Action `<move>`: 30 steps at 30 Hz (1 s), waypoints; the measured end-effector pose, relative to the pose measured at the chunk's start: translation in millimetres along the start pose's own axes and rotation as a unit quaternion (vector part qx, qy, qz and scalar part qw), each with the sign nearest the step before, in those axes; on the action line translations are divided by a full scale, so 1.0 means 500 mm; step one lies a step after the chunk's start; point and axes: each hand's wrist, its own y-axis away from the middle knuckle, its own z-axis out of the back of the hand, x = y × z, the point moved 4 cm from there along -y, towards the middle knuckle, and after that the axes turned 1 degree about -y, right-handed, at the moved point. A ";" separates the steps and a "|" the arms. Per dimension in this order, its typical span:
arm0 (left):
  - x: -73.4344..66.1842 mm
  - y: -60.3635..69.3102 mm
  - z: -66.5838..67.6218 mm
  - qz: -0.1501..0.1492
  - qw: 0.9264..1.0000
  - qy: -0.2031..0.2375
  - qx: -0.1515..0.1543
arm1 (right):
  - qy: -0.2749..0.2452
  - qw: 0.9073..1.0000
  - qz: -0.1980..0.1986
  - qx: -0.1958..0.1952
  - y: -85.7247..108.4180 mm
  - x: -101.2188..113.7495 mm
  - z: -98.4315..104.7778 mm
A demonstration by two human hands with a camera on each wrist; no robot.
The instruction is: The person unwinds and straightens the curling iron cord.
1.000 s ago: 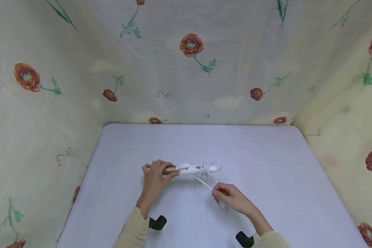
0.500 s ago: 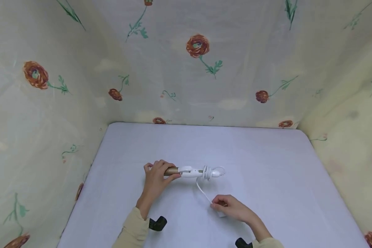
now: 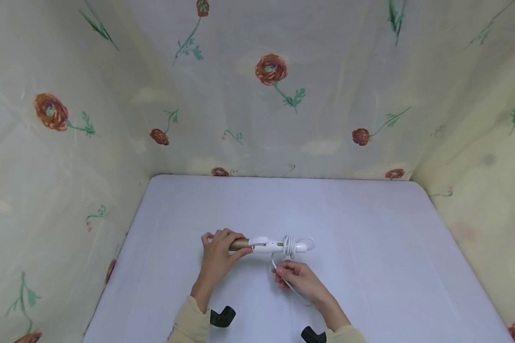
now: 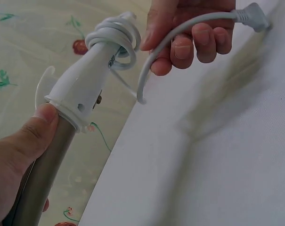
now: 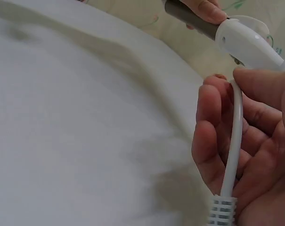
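A curling iron (image 3: 268,246) with a white handle and a brown-gold barrel (image 4: 44,174) is held above the table. My left hand (image 3: 220,252) grips it by the barrel, thumb near the handle's collar. White cord (image 4: 115,35) is wound in several loops round the handle's far end. My right hand (image 3: 298,278) pinches the loose part of the cord (image 5: 235,136) between thumb and fingers, just below the handle. Past that hand the cord's end hangs free, with the white plug (image 4: 253,18) showing in the left wrist view.
The white table (image 3: 347,224) lies under both hands. Pale cloth walls (image 3: 317,109) with printed flowers stand at its back and sides. A black wrist-camera mount (image 3: 223,317) sits by the left sleeve, another mount (image 3: 313,335) by the right.
My right hand has first drawn the cord down and toward me, then moved up and left, closer to the handle. The left hand keeps its grip on the barrel.
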 end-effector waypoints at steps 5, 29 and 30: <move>-0.001 0.029 -0.007 0.025 1.000 0.010 0.013 | -0.036 0.999 -0.009 -0.001 0.007 -0.024 -0.028; -0.002 0.006 0.018 0.023 0.999 0.037 0.015 | -0.030 1.000 0.004 -0.001 -0.031 -0.022 0.012; -0.002 0.008 0.017 0.023 0.999 0.038 0.017 | -0.025 1.000 0.008 -0.005 -0.030 -0.025 0.014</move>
